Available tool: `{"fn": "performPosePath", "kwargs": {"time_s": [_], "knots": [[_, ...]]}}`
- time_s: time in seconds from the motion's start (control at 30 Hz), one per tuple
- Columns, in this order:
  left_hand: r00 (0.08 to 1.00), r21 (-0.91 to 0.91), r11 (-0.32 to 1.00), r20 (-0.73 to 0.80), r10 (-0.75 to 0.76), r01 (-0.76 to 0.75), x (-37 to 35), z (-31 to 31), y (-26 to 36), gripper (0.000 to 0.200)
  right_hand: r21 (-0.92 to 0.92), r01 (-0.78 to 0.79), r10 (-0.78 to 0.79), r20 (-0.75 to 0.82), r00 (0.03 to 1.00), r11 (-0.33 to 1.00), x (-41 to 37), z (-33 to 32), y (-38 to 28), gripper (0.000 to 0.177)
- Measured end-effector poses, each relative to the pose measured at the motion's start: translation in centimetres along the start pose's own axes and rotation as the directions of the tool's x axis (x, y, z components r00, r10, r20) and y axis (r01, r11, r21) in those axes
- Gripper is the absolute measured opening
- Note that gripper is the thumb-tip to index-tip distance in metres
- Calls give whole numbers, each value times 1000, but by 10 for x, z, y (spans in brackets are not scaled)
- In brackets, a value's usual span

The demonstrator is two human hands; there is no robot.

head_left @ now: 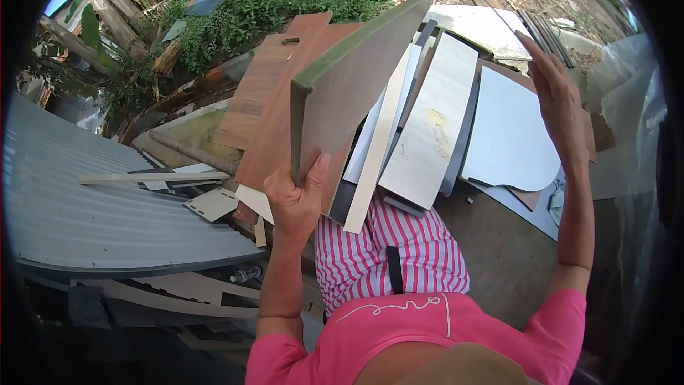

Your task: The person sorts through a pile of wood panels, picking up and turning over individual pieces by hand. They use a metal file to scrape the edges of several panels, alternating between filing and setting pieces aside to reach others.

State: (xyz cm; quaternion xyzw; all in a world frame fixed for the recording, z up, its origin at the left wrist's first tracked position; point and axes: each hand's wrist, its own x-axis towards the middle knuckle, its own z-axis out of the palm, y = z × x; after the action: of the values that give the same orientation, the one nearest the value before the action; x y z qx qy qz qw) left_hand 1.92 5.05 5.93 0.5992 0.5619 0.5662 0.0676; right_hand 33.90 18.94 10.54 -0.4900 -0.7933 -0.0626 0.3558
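My left hand [293, 203] grips the lower near end of a wooden board [360, 82], thumb on the broad face. The board is tilted up and away from me, its upper edge covered in green, mossy growth. My right hand [557, 100] is raised at the right, apart from the board, its fingers stretched out and close together. A thin dark line runs up to its fingertips in this view. Below lie a pale stained panel [436, 125], a narrow cream strip [374, 160] and a white panel with a curved edge [509, 132].
Reddish-brown boards [267, 100] lean behind my left hand. A corrugated metal sheet [107, 192] spreads across the left, with loose wood strips [153, 178] by its edge. A plastic bottle [246, 274] lies below. Clear plastic sheeting [630, 100] hangs at the right; green plants [242, 21] grow beyond.
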Motion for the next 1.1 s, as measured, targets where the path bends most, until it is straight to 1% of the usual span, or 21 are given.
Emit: {"fn": "performPosePath", "kwargs": {"time_s": [0.07, 0.13, 0.23, 0.3, 0.33, 0.37, 0.4, 0.43, 0.47, 0.5, 0.53, 0.57, 0.6, 0.67, 0.73, 0.77, 0.8, 0.9, 1.0, 1.07, 1.1], "knots": [[1000, -5, 1000, -15, -11, 11, -2, 2, -2, 17, 106, 2, -2, -3, 1000, 994, -2, -10, -30, 45], [1000, -11, 1000, -25, -18, 18, -2, 4, -1, 18, 55, 238, -240, 34, 970, 970, -5, -5, -36, 52], [997, -87, 995, -49, -56, 51, -3, 4, 0, 18, 39, 237, -238, 16, 971, 971, 0, 26, -6, 47], [992, -97, 992, -90, -93, 84, -5, 0, -4, 20, -47, 81, -80, 24, 996, 996, 8, 43, 29, 40], [992, -92, 992, -91, -91, 82, -6, -4, -6, 20, -42, 81, -80, 22, 997, 996, 8, 42, 30, 40], [983, -94, 981, -51, -176, 171, -7, -9, -8, 22, 312, -238, 179, 206, 962, 920, 9, 36, 30, 40], [963, -90, 960, -10, -268, 266, -9, -11, -9, 26, 539, -555, 327, 463, 824, 634, 11, 28, 24, 42], [960, -79, 957, -6, -279, 278, -10, -11, -9, 26, 608, -577, 297, 504, 811, 546, 11, 20, 8, 46], [968, -110, 966, -74, -241, 232, -7, -7, -7, 21, 607, -589, 302, 514, 803, 534, 11, 17, -1, 46], [969, -141, 973, -144, -200, 180, -3, -3, -7, 20, 615, -560, 204, 552, 809, 555, 12, 14, -6, 46], [969, -139, 973, -136, -204, 185, -2, -2, -8, 20, 625, -528, 105, 583, 806, 575, 11, 14, -12, 45], [967, -182, 969, -158, -198, 169, -1, -1, -8, 20, 593, -543, 133, 594, 793, 594, 6, 17, -19, 45], [963, -224, 963, -184, -195, 152, -2, 1, -9, 20, 588, -549, 88, 631, 771, 595, 2, 20, -24, 43], [960, -238, 958, -189, -207, 160, -4, -6, -18, 22, 430, -652, 99, 785, 612, 625, -16, 38, -27, 41], [955, -247, 955, -199, -218, 166, -5, -13, -24, 29, 319, -713, 99, 873, 478, 625, -37, 53, -23, 40], [944, -323, 933, -229, -237, 156, -2, -15, -25, 27, 303, -729, 100, 886, 453, 613, -40, 52, -23, 40], [932, -396, 907, -256, -256, 140, 1, -16, -25, 26, 303, -731, 93, 890, 446, 612, -38, 51, -23, 40], [914, -450, 887, -311, -262, 101, 8, -17, -27, 27, 419, -698, 188, 765, 616, 581, -29, 45, -22, 42], [905, -497, 864, -327, -274, 82, 9, -19, -26, 29, 450, -644, 159, 731, 664, 619, -26, 48, -34, 41], [898, -511, 857, -340, -279, 73, 8, -19, -26, 31, 418, -519, 52, 740, 671, 745, -39, 64, -33, 39], [894, -527, 846, -340, -292, 76, 9, -19, -25, 33, 344, -556, 86, 790, 607, 757, -42, 65, -37, 39]]}}
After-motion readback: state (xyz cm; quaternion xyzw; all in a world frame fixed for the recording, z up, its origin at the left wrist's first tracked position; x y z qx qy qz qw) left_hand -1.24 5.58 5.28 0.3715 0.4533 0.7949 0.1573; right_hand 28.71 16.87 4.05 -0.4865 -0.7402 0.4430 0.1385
